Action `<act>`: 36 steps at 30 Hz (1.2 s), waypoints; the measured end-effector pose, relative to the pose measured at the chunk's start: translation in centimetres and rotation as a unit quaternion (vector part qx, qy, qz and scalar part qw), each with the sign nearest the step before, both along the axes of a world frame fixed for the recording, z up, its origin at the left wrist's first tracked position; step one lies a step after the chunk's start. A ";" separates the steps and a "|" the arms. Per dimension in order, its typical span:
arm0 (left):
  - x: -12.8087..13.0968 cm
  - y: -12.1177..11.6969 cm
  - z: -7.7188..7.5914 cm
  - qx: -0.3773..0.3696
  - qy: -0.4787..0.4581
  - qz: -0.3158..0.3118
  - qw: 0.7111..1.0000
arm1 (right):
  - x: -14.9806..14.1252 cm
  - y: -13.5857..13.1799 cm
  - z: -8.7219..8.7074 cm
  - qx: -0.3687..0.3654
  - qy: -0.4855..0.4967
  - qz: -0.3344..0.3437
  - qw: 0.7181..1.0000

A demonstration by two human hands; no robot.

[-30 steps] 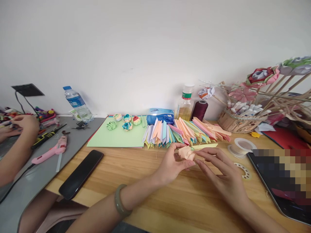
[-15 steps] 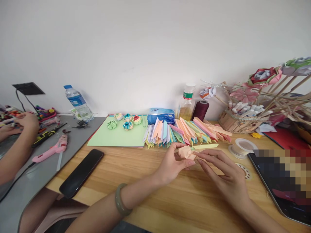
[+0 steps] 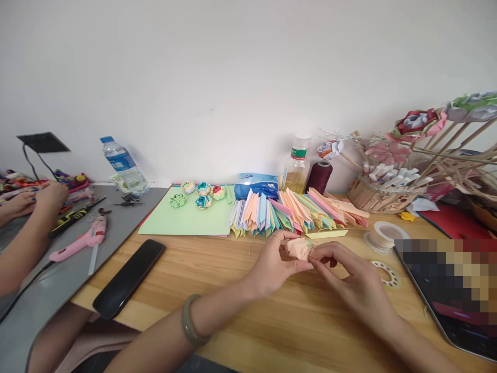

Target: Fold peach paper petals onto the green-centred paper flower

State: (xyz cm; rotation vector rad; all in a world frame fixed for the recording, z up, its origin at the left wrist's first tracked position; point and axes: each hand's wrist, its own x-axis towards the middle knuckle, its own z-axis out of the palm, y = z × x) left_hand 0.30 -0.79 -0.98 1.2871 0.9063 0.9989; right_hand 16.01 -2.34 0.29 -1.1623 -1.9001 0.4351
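Observation:
A small peach paper flower point(image 3: 298, 249) is held above the wooden table, its folded petals bunched together. My left hand point(image 3: 272, 264) grips it from the left between thumb and fingers. On its right side, my right hand point(image 3: 347, 269) pinches the flower's edge with thumb and fingertips. A bit of pale green paper shows behind the flower. Just beyond my hands lies a row of folded paper strips point(image 3: 260, 215) in many colours. Several finished paper flowers point(image 3: 203, 201) rest on light green paper sheets point(image 3: 166, 220) to the left.
A black phone point(image 3: 129, 278) and a pink glue gun point(image 3: 83, 241) lie left, where a co-worker's hands point(image 3: 50, 199) are busy. A tablet point(image 3: 438, 300), a spool point(image 3: 382, 237) and a basket point(image 3: 382, 194) stand right. Behind are a glue bottle point(image 3: 297, 168) and dark red thread point(image 3: 319, 177).
My right fingers have curled in and closed onto the flower's right side. My left hand keeps its grip. The co-worker's hands have shifted slightly.

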 end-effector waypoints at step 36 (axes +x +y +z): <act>-0.3 0.6 0.2 -0.088 -0.064 -0.056 0.992 | 0.9 0.8 0.4 -0.182 -0.023 0.078 0.980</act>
